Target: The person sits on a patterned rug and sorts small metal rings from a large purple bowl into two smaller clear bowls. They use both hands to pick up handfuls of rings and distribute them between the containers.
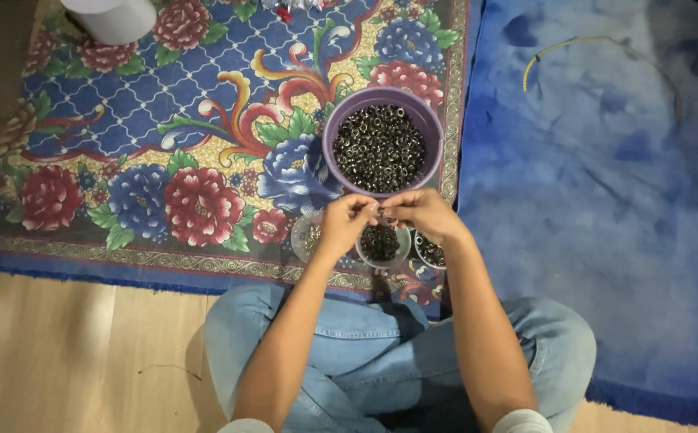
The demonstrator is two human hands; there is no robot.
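Small dark metal rings — I see them heaped in the purple bowl [382, 148] on the floral rug [164, 144], just beyond my hands. Both hands meet over a small clear cup [380, 243] of the same rings, fingertips pinched together at one tiny piece [380, 212]; too small to tell its shape.

Left hand [347, 223]: grip narrow, thumb and forefinger closed on the piece. Right hand [422, 213]: grip likewise narrow, pinching from the other side. Held directly above the cup, I judge, so a dropped part lands back among its kind.

Two more clear cups flank the middle one — one at left [306, 237] partly behind the left wrist, one at right [429, 252] under the right wrist. All three sit close to the knees, within short reach of the bowl.

Further out: crossed legs in jeans [397, 353], wooden floor [68, 345], a blue cloth [605, 208] to the right, a white cylinder [112, 18] at the rug's far corner.
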